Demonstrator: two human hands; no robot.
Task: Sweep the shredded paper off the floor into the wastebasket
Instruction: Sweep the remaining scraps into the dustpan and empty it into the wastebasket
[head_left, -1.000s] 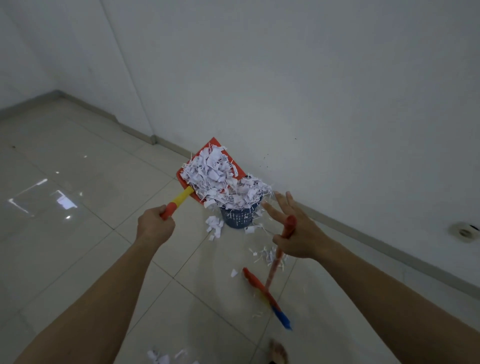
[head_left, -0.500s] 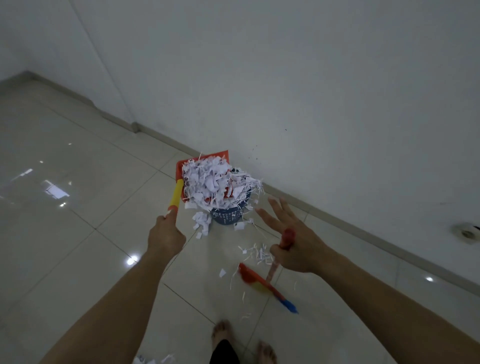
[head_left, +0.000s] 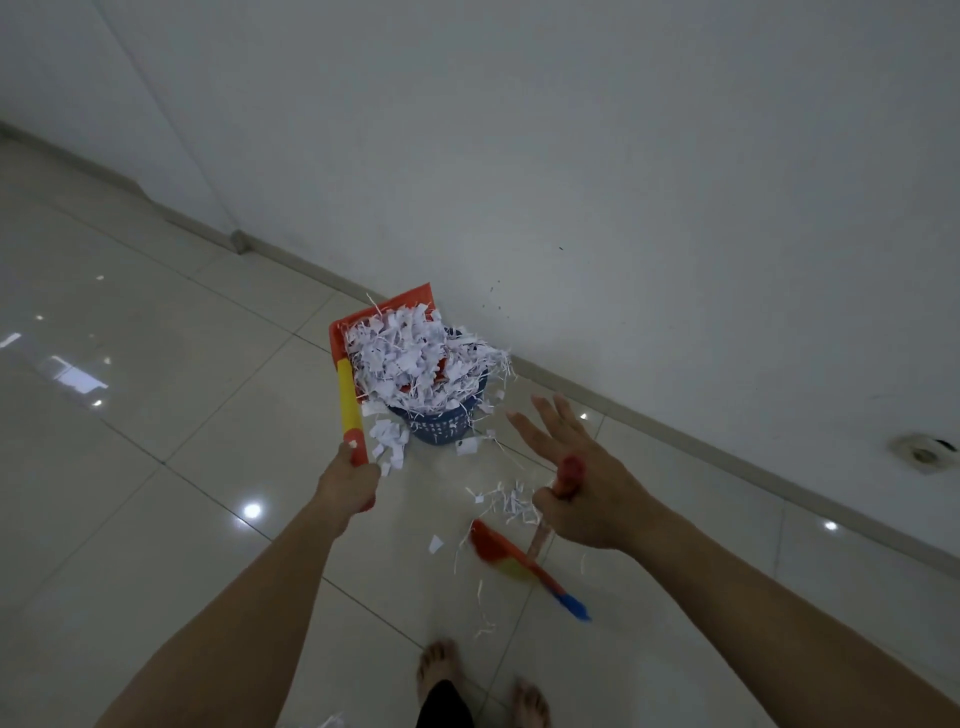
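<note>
With left hand (head_left: 349, 480) gripping the dustpan (head_left: 385, 317) and right hand (head_left: 582, 488) pinching the broom (head_left: 524, 564), tip slowly toward twelve o'clock so shreds (head_left: 415, 364) fall inside the wastebasket (head_left: 441, 423).

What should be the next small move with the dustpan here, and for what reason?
Probably tip the dustpan a little steeper with the left hand. Its shredded paper is still heaped over the wastebasket, and some pieces are already falling beside it onto the floor.
</note>
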